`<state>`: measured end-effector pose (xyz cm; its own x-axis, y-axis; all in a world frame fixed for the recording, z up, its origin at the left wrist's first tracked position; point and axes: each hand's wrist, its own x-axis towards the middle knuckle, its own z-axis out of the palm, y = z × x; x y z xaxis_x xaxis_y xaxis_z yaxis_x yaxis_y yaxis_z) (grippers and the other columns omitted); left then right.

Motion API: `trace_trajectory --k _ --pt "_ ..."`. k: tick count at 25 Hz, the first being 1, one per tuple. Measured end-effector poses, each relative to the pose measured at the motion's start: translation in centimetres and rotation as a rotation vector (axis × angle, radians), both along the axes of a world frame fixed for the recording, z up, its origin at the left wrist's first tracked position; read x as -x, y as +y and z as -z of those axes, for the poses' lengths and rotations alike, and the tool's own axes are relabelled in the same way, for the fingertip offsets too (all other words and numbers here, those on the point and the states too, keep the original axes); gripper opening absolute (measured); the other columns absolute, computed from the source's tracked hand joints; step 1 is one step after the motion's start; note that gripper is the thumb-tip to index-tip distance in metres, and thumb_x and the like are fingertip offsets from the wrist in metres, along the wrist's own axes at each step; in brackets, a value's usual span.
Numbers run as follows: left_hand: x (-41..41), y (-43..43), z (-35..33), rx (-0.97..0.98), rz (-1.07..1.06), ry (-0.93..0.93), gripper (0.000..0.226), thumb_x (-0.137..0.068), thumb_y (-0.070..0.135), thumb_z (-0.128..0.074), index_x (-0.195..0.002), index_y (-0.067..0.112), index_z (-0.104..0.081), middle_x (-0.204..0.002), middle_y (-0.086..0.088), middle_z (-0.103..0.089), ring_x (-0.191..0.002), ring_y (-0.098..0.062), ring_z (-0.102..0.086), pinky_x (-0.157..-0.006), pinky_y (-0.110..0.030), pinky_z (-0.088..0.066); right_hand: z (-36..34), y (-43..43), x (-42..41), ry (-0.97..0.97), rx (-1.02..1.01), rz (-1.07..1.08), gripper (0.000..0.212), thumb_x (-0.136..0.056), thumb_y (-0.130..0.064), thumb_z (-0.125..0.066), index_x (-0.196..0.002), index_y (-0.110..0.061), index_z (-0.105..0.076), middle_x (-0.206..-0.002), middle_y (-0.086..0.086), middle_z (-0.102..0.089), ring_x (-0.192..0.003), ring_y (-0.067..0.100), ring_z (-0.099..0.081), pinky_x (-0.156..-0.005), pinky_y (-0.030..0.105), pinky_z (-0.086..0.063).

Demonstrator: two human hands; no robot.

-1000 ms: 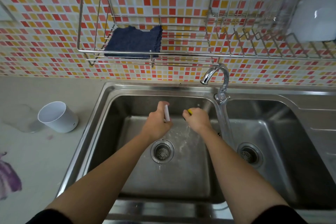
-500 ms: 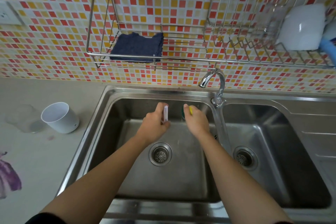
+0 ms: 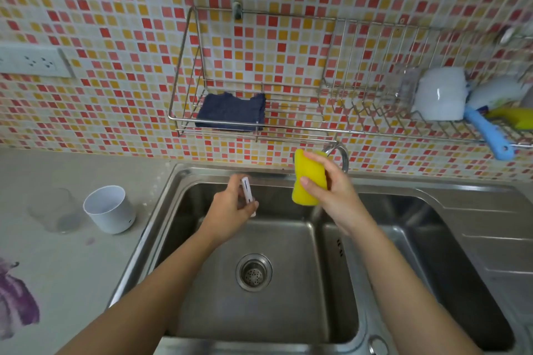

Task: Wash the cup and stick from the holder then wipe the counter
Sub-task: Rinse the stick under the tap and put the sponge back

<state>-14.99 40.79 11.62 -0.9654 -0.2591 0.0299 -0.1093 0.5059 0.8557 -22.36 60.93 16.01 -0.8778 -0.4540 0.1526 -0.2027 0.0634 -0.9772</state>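
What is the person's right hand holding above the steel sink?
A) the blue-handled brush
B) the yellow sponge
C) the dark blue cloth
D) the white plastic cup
B: the right hand grips the yellow sponge, thumb across its face; the left hand holds the thin white stick.

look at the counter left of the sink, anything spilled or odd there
Yes. A purple stain smears the counter at the view's left edge, and a fainter purple spot lies near the upright white cup. Nothing else looks askew.
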Motion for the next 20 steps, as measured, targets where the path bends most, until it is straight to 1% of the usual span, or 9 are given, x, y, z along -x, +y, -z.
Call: trace_trajectory --k 2,4,7,9,12,13,17,19,20 --pt "-0.5 -0.2 -0.5 -0.012 0.011 0.010 0.046 -0.088 0.019 -0.063 -0.127 0.022 -0.038 -0.104 -0.005 -0.066 -0.091 -0.014 -0.066 -0.083 -0.030 -0.054 -3.9 -1.4 1.3 0.059 0.004 -0.027 0.051 -0.085 -0.016 -0.065 -0.112 -0.057 -0.050 -0.132 -0.008 -0.049 -0.116 0.015 -0.052 -0.090 0.037 -0.052" --pt "-1.1 -0.3 -0.9 -0.020 0.017 0.023 0.047 -0.088 0.019 -0.064 -0.126 0.025 -0.037 -0.101 -0.001 -0.066 -0.088 -0.008 -0.066 -0.079 -0.025 -0.052 -7.2 -3.1 3.6 0.108 -0.026 -0.015 0.053 -0.087 -0.017 -0.063 -0.118 -0.057 -0.046 -0.136 -0.003 -0.046 -0.118 0.017 -0.051 -0.092 0.039 -0.051" --pt "-2.0 -0.9 -1.5 -0.023 0.012 0.055 0.048 -0.088 0.020 -0.064 -0.125 0.030 -0.036 -0.098 0.005 -0.066 -0.086 -0.006 -0.066 -0.077 -0.021 -0.052 -9.6 -6.2 8.0 0.212 -0.196 0.132 0.056 -0.088 -0.019 -0.062 -0.137 -0.033 -0.039 -0.144 0.003 -0.037 -0.126 0.022 -0.042 -0.099 0.038 -0.045" --pt "-2.6 -1.5 -1.6 -0.027 0.016 0.082 0.045 -0.088 0.020 -0.064 -0.121 0.033 -0.035 -0.093 0.008 -0.067 -0.082 -0.005 -0.067 -0.076 -0.020 -0.055 -9.7 -8.0 10.5 0.203 -0.376 0.135 0.058 -0.089 -0.020 -0.061 -0.142 -0.022 -0.035 -0.148 0.005 -0.032 -0.131 0.024 -0.037 -0.104 0.036 -0.039" --pt "-3.4 -2.2 -1.5 -0.038 0.047 0.090 0.047 -0.089 0.019 -0.063 -0.122 0.036 -0.035 -0.089 0.008 -0.067 -0.081 -0.005 -0.067 -0.074 -0.019 -0.054 -8.7 -9.4 13.0 0.107 -0.589 0.062 0.055 -0.092 -0.021 -0.056 -0.142 -0.015 -0.035 -0.149 0.007 -0.032 -0.132 0.026 -0.037 -0.101 0.027 -0.034" --pt "-3.6 -2.5 -1.3 -0.039 0.055 0.083 0.048 -0.089 0.019 -0.062 -0.124 0.036 -0.034 -0.090 0.008 -0.067 -0.082 -0.006 -0.067 -0.074 -0.019 -0.054 -8.4 -9.6 13.5 0.107 -0.651 0.058 0.053 -0.093 -0.022 -0.055 -0.142 -0.014 -0.036 -0.148 0.008 -0.033 -0.132 0.026 -0.037 -0.101 0.028 -0.033" --pt "-4.0 -3.2 -0.5 -0.062 0.046 0.064 0.048 -0.090 0.020 -0.061 -0.124 0.037 -0.033 -0.092 0.005 -0.068 -0.083 -0.009 -0.068 -0.075 -0.022 -0.055 -7.7 -10.3 14.2 0.256 -0.958 0.077 0.050 -0.093 -0.035 -0.053 -0.139 -0.020 -0.042 -0.149 0.007 -0.035 -0.133 0.028 -0.036 -0.109 0.032 -0.030" --pt "-3.8 -3.0 -0.4 0.008 0.033 0.068 0.031 -0.091 0.023 -0.059 -0.114 0.030 -0.039 -0.088 0.004 -0.067 -0.079 -0.009 -0.067 -0.069 -0.019 -0.054 -7.8 -10.3 13.8 0.338 -0.990 0.134 0.047 -0.091 -0.037 -0.054 -0.135 -0.021 -0.047 -0.146 0.008 -0.039 -0.130 0.030 -0.040 -0.106 0.035 -0.034" --pt "-3.6 -2.7 -0.4 0.035 0.022 0.064 0.022 -0.092 0.025 -0.057 -0.109 0.028 -0.042 -0.086 0.003 -0.067 -0.076 -0.007 -0.067 -0.065 -0.018 -0.052 -7.9 -10.2 13.1 0.423 -0.943 0.195 0.043 -0.091 -0.036 -0.055 -0.130 -0.021 -0.052 -0.140 0.009 -0.044 -0.125 0.030 -0.044 -0.101 0.036 -0.038"
